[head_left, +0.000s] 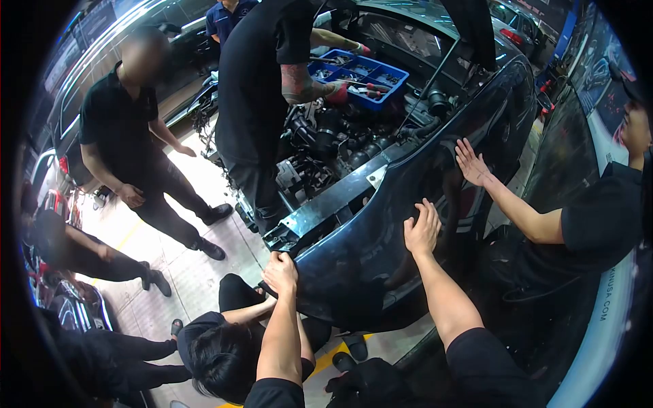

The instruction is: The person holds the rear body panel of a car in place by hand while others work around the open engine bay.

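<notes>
A dark glossy car fender [354,255] stretches across the middle of the view, along the side of the open engine bay. Its front upper corner is in the grip of my left hand [280,273], fingers curled over the edge. Farther back, my right hand [423,228] lies against the outer face of the panel with fingers spread. Beside it, a co-worker's hand [471,163] also rests flat on the panel, near the wheel arch. A metal front crossmember [333,202] runs just inside the fender.
A blue divided tray [381,103] with tools and small parts sits over the engine [326,136]; a person in red-tipped gloves leans there. Someone crouches by my left arm [224,357]. Other people stand on the left floor [146,272]. A printed wall banner [598,306] borders the right.
</notes>
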Tool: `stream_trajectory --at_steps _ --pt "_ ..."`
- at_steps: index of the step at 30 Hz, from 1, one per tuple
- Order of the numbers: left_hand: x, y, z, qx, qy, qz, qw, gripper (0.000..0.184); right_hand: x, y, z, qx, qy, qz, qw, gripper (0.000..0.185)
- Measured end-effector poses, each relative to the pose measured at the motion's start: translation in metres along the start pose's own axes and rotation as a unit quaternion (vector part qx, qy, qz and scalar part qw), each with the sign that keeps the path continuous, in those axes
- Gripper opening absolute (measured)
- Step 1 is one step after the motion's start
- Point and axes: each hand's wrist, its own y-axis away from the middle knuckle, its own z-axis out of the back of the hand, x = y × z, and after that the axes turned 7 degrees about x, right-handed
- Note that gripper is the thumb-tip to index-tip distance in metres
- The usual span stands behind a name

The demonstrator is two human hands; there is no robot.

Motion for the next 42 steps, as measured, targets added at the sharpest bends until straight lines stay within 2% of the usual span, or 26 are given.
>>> stream_trajectory --at_steps 15,26,29,30,31,33,34,36,39,42 --pt "0.0 -0.001 0.001 0.019 -0.02 0.014 1.0 0.028 -0.004 0.0 -0.005 0.013 0.004 -0.008 1.0 0.039" --pt "0.003 -0.003 -0.001 0.004 -0.013 0.006 1.0 0.024 0.004 -0.001 0.002 0.018 0.012 -0.014 1.0 0.041" --pt "-0.002 -0.003 0.007 0.07 -0.028 0.039 0.996 0.031 0.0 -0.005 0.002 -0.048 -0.008 0.049 0.998 0.044" --pt "-0.007 -0.001 0.015 0.079 -0.014 0.052 0.995 0.033 0.01 -0.007 0.013 -0.024 -0.017 0.02 0.999 0.043" --pt "-0.006 -0.003 0.017 0.122 -0.067 0.05 0.989 0.034 0.017 -0.007 0.021 -0.022 -0.022 0.038 0.999 0.041" --pt "0.004 -0.003 0.004 0.089 -0.03 0.053 0.994 0.035 0.009 -0.005 0.008 -0.031 -0.023 0.052 0.998 0.04" --pt "0.012 -0.006 -0.005 0.073 -0.033 0.031 0.996 0.035 0.005 -0.003 0.0 -0.006 -0.024 0.032 0.999 0.041" --pt "0.01 -0.008 -0.001 0.063 0.006 0.048 0.997 0.028 0.001 0.001 -0.011 0.007 -0.005 -0.01 1.0 0.039" --pt "0.01 -0.004 -0.001 0.035 0.039 0.034 0.998 0.027 -0.002 0.002 -0.01 0.021 0.006 -0.005 1.0 0.038" --pt "0.009 -0.002 -0.002 0.01 0.022 0.009 1.0 0.028 -0.006 0.002 -0.015 0.017 0.013 -0.003 1.0 0.039"
